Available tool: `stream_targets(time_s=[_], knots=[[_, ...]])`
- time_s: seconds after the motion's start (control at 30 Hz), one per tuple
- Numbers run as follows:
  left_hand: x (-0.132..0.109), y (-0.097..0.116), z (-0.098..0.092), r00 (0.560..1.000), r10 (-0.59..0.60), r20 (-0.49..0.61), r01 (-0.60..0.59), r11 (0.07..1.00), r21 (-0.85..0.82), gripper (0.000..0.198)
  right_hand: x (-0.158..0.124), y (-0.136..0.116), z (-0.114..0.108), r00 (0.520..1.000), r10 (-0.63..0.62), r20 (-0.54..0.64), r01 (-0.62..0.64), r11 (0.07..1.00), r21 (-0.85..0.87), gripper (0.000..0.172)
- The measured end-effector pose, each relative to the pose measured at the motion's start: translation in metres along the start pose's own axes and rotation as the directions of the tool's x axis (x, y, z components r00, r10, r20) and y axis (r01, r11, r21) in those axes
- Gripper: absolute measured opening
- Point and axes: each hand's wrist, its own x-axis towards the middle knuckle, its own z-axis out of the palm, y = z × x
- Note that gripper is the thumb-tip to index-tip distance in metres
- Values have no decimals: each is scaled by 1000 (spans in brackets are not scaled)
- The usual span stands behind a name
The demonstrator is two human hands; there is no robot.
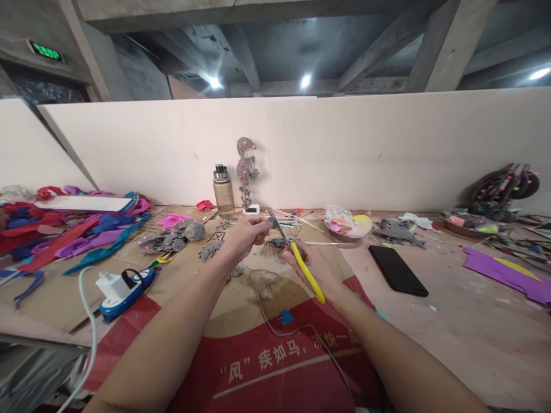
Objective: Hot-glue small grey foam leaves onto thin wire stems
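Observation:
My right hand (309, 265) grips a pair of scissors (302, 265) with yellow handles. Their metal blades point up and away, towards the fingertips of my left hand (247, 234). Those fingertips are pinched together on a small grey piece (272, 220), right beside the blades; its exact shape is too small to make out. Beneath both hands, a grey cord (275, 332) curls over the red and brown cardboard (228, 330). A small blue scrap (287, 317) lies by the cord. Grey clumps (210, 249) sit left of my left wrist.
Against the white partition (365, 155) stand a bottle (224, 192) and a grey hanging ornament (246, 166). A phone (398, 269) and a plate of scraps (349, 226) lie to the right. Leftward are a power strip (127, 295), a grey yarn ball (195, 230) and coloured fabric (94, 235).

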Motion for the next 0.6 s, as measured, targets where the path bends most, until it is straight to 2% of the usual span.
stream_targets(time_s=[0.17, 0.33, 0.47, 0.6], knots=[[0, -1, 1, 999, 8, -40, -7, 1000, 25, 27, 1, 2, 2, 999, 44, -26, -40, 990, 138, 30], [-1, -2, 4, 998, 24, -59, -19, 997, 77, 19, 2, 1, 1, 996, -2, -87, 15, 989, 145, 29], [0, -3, 2, 996, 58, -62, -51, 993, 107, 14, 1, 3, 5, 997, 53, -54, -40, 974, 225, 30], [1, -3, 1, 998, 57, -36, -52, 991, 125, 11, 1, 7, 7, 998, 56, -25, -49, 971, 234, 32]])
